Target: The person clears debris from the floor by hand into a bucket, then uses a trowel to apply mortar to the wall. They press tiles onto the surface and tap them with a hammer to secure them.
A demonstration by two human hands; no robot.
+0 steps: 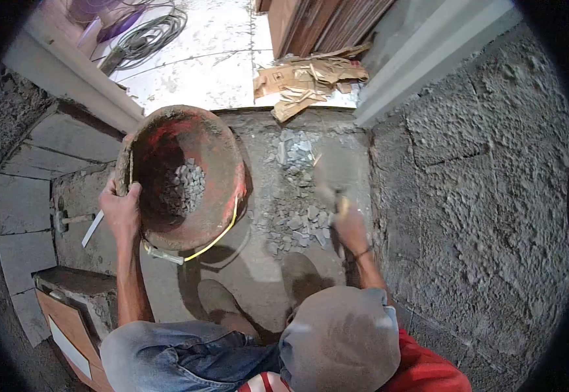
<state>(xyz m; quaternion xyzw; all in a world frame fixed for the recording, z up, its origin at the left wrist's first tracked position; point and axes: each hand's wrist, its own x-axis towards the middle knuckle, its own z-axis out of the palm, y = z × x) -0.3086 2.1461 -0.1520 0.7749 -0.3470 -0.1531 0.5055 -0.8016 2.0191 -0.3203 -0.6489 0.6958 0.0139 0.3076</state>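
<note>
My left hand (122, 208) is closed on the rim of a dirty reddish bucket (222, 153), tilted so its mouth shows. Grey stone chips (188, 188) lie inside it, and a yellow-and-white handle (214, 243) hangs along the near rim. On the other side, my right hand (352, 230) grips the handle of a trowel (338, 168), whose grey blade is smeared by motion. The blade is over the floor beside loose stone chips (297, 225). Paler broken pieces (295, 149) lie farther off, near the doorway.
A rough plastered wall (480, 163) rises on the right. At left are pale blocks (24, 202), a hammer (69, 221) and a ledge (85, 277). Beyond the doorway are torn cardboard (310, 80), coiled cable (150, 38) and stacked brown panels (327, 26). My shoes (300, 271) stand close to the chips.
</note>
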